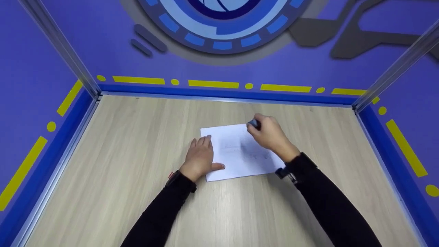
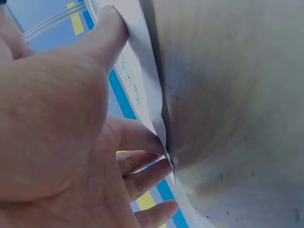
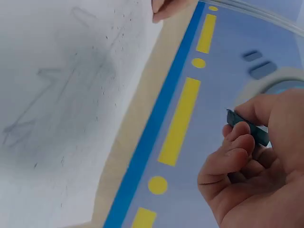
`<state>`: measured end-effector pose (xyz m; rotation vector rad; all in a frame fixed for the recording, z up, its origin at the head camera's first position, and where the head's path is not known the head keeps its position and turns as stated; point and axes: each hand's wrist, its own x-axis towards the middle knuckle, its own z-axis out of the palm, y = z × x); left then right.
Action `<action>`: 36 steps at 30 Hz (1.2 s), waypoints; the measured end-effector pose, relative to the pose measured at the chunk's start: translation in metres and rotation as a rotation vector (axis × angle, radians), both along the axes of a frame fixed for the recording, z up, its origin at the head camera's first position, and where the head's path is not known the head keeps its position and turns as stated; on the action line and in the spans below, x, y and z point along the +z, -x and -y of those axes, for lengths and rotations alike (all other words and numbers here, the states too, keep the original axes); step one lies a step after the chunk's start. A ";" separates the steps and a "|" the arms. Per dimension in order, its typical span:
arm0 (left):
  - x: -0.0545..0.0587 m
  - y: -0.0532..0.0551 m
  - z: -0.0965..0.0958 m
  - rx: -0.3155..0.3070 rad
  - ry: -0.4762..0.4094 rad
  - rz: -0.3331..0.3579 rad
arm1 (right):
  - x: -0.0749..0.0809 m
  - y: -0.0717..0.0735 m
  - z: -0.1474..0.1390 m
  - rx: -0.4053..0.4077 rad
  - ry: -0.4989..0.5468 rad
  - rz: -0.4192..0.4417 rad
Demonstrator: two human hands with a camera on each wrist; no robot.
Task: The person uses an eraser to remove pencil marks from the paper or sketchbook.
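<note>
A sheet of white paper (image 1: pixel 236 168) lies slightly turned on the table. My left hand (image 1: pixel 199 158) rests at its left edge, fingers extended and thumb stretched over the sheet. At the paper's far right corner, my right hand (image 1: pixel 271 133) pinches a small dark blue-green eraser (image 3: pixel 259 135) between thumb and curled fingers, raised off the sheet in the right wrist view. Faint grey pencil lines shaped like a double-headed arrow (image 3: pixel 47 90) show on the paper, with dark crumbs scattered around them. In the left wrist view the near paper edge (image 2: pixel 152 90) lifts a little.
The light wood-grain table (image 1: pixel 137 164) is bounded by a blue printed back panel (image 1: pixel 219 68) and side panels (image 1: pixel 31 103) in metal frames. Dark bands (image 1: pixel 301 166) with devices sit around both wrists.
</note>
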<state>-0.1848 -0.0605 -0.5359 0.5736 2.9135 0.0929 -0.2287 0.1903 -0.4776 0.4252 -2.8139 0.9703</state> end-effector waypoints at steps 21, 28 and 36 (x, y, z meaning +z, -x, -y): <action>-0.002 -0.001 -0.003 0.010 0.016 0.001 | -0.076 -0.050 0.033 0.012 -0.272 0.043; -0.002 0.000 -0.004 0.005 -0.014 -0.004 | -0.074 -0.045 -0.005 -0.026 -0.255 0.071; -0.003 -0.001 -0.001 0.017 -0.019 0.013 | -0.070 -0.043 -0.071 -0.196 -0.291 0.206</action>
